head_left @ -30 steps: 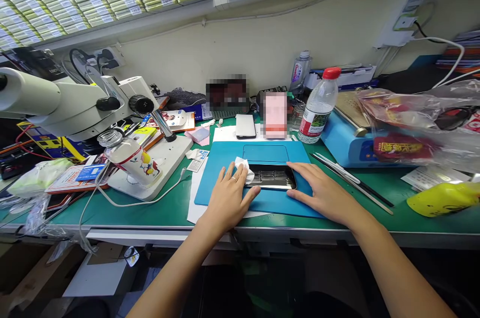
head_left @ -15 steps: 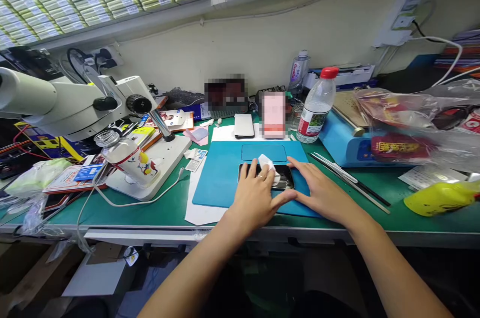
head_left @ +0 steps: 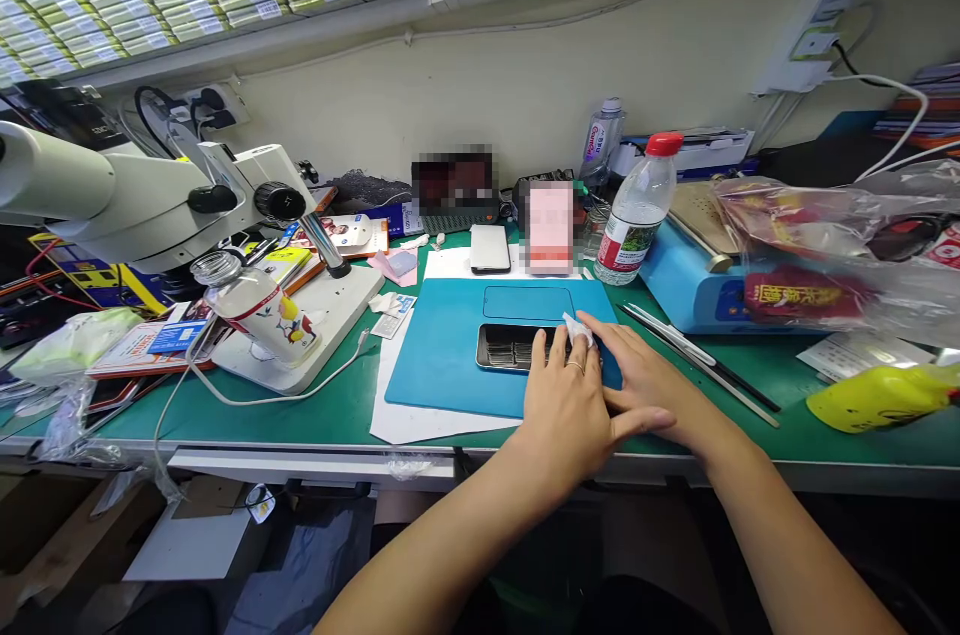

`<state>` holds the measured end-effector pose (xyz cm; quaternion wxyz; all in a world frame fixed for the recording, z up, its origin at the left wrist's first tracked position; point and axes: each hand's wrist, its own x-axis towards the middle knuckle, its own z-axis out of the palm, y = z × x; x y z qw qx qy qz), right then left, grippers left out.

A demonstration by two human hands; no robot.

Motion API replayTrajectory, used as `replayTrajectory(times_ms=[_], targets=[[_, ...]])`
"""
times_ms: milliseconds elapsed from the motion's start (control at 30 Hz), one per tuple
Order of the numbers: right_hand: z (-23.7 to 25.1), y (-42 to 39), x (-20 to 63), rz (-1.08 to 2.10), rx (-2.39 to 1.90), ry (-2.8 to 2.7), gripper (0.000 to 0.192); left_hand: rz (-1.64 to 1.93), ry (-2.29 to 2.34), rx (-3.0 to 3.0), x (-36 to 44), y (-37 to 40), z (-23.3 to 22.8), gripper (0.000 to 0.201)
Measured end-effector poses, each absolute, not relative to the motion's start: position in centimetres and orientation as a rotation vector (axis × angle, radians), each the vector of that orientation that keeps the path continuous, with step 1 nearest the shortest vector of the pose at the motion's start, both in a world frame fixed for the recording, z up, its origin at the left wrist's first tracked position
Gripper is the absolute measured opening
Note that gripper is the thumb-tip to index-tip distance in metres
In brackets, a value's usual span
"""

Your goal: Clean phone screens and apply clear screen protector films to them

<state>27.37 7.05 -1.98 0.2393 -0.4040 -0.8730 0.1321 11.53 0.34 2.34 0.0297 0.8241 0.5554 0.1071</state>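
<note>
A dark phone [head_left: 508,347] lies flat on a blue work mat [head_left: 442,355] in the middle of the green bench. My left hand [head_left: 571,400] presses a small white wipe [head_left: 577,330] onto the phone's right end, a ring on one finger. My right hand [head_left: 646,385] rests flat at the phone's right edge, partly under my left hand, holding the phone in place. The phone's right part is hidden by both hands.
A white microscope [head_left: 150,205] and a small glass bottle [head_left: 251,300] stand at the left. A water bottle [head_left: 634,210], a blue machine [head_left: 694,285], long tweezers [head_left: 697,355] and plastic bags [head_left: 832,245] crowd the right. A yellow bottle [head_left: 885,395] lies far right.
My left hand has slid the white wipe from the phone's left end across to its right end, crossing over my right hand. The right hand has barely moved.
</note>
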Motion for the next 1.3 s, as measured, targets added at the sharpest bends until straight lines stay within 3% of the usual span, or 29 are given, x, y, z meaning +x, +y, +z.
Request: replayTrajectory(times_ms=[133,333,633,1300], targets=[[-1.2,6.3,27.3,0.394,-1.072,-2.440,0.087,0.372,1.626,2.533,10.1,-2.2,1.7,0.099],[-0.5,5.9,27.1,0.419,-1.168,-2.427,0.104,0.396,1.632,2.504,6.4,-3.9,0.8,0.082],[-0.1,5.7,27.0,0.452,-1.299,-2.443,0.101,0.348,1.890,2.428,-0.1,-4.2,0.3,0.068],[0.2,5.7,26.8,0.440,-1.285,-2.430,0.091,0.329,1.853,2.327,-0.3,-4.3,-0.1,0.069]])
